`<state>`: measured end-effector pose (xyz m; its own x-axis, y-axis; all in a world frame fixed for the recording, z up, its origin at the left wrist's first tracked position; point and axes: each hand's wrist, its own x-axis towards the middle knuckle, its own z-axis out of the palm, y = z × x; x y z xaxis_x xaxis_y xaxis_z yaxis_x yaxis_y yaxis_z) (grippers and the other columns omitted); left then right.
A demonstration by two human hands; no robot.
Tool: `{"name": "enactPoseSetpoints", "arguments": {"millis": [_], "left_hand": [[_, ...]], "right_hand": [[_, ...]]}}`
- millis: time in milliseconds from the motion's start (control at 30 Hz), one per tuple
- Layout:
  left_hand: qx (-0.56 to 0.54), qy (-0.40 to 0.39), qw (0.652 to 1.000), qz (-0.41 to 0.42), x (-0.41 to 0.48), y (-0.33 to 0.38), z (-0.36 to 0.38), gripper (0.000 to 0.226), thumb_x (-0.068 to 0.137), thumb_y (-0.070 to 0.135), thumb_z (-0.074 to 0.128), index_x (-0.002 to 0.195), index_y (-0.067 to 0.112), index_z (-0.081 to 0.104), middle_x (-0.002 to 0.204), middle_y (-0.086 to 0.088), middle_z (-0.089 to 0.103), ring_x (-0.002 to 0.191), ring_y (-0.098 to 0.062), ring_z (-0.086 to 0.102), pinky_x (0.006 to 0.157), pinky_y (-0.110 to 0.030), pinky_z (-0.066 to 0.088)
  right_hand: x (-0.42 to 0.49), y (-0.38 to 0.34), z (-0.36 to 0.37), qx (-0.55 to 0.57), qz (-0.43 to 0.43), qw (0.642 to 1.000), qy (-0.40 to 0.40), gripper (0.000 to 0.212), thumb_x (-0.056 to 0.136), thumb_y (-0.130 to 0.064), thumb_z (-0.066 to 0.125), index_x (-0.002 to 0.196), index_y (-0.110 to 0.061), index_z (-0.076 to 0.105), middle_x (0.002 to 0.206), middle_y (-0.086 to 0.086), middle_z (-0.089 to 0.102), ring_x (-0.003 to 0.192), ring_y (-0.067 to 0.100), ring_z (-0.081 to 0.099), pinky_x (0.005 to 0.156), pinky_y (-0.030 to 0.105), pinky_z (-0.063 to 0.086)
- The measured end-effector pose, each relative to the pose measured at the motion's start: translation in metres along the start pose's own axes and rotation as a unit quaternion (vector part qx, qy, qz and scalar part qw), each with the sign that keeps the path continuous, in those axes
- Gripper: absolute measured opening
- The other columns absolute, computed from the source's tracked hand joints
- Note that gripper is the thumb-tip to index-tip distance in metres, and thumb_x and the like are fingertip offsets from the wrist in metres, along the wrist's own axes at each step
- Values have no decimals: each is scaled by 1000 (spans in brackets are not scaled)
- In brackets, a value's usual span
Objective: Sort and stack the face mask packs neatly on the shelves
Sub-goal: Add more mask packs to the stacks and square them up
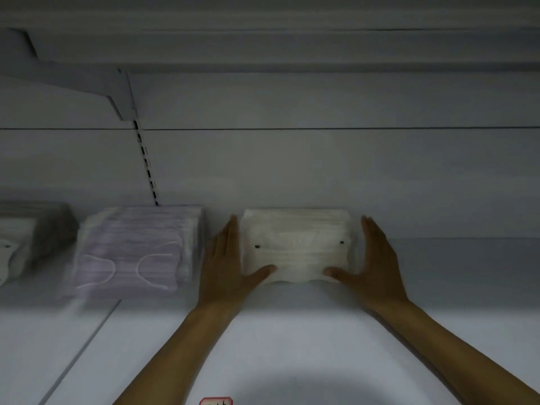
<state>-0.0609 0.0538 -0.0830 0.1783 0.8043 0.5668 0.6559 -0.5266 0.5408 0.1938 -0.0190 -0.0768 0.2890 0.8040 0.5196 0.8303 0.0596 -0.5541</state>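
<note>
- Nearest, a red-edged label (216, 401) peeks over the front lip of the white shelf (292, 331); too little of it shows to read.
- Just beyond, both forearms reach in over the shelf, well apart at the elbows and closing toward the wrists.
- The left hand (226, 267) lies flat-fingered along the left side of the cream mask pack stack (296, 244), thumb laid against its front edge; it presses rather than grips.
- The right hand (371, 264) mirrors it on the right side, fingers straight, thumb on the front edge.
- Between the palms the cream stack sits on the shelf, pushed back close to the rear wall and looking squared.
- Left of it, apart by a small gap, a lilac mask pack stack (137, 247) rests with ear loops showing on top.
- Farther left, a grey mask pack stack (32, 232) runs out of view.
- By my reading, three colours are already grouped in separate piles, and the cream one is getting its final alignment; whether more packs wait elsewhere is not shown.
</note>
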Motion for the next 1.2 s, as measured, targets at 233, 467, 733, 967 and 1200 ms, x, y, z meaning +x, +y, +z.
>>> {"name": "enactPoseSetpoints", "arguments": {"millis": [233,467,733,967,1200], "left_hand": [[113,71,972,192,-9,12,-20,82,84,58,53,147,13,27,150,-9,39,134,-21,34,109,-34,32],[190,56,937,289,-31,-60,-104,56,85,42,62,134,17,54,141,-9,51,124,-26,49,94,-36,46],[215,-6,974,74,-31,-181,-185,110,63,67,70,151,15,28,156,-11,30,136,-33,36,103,-50,38],[207,-59,973,88,-20,-228,-205,97,64,66,73,145,28,37,152,4,36,137,-19,32,110,-35,31],[201,-69,942,260,-8,-235,-199,39,79,56,50,97,31,74,95,11,72,94,-16,68,98,-27,30]], "right_hand": [[15,-75,25,-67,-273,958,54,69,87,-52,50,141,-13,36,151,13,37,139,24,28,117,35,11],[-11,-150,92,-85,-344,934,-45,56,83,-48,48,128,-13,51,133,13,56,127,23,40,112,37,16],[-32,-207,142,-97,-251,959,-91,35,80,-44,58,106,-22,60,100,-3,62,91,21,60,79,28,32],[-33,-233,162,-263,-98,939,-198,62,80,-79,41,113,-29,56,112,-6,60,106,17,55,93,35,25],[-43,-250,167,-281,-24,942,-183,53,85,-73,42,96,-27,65,97,-7,66,94,15,60,94,35,27]]}}
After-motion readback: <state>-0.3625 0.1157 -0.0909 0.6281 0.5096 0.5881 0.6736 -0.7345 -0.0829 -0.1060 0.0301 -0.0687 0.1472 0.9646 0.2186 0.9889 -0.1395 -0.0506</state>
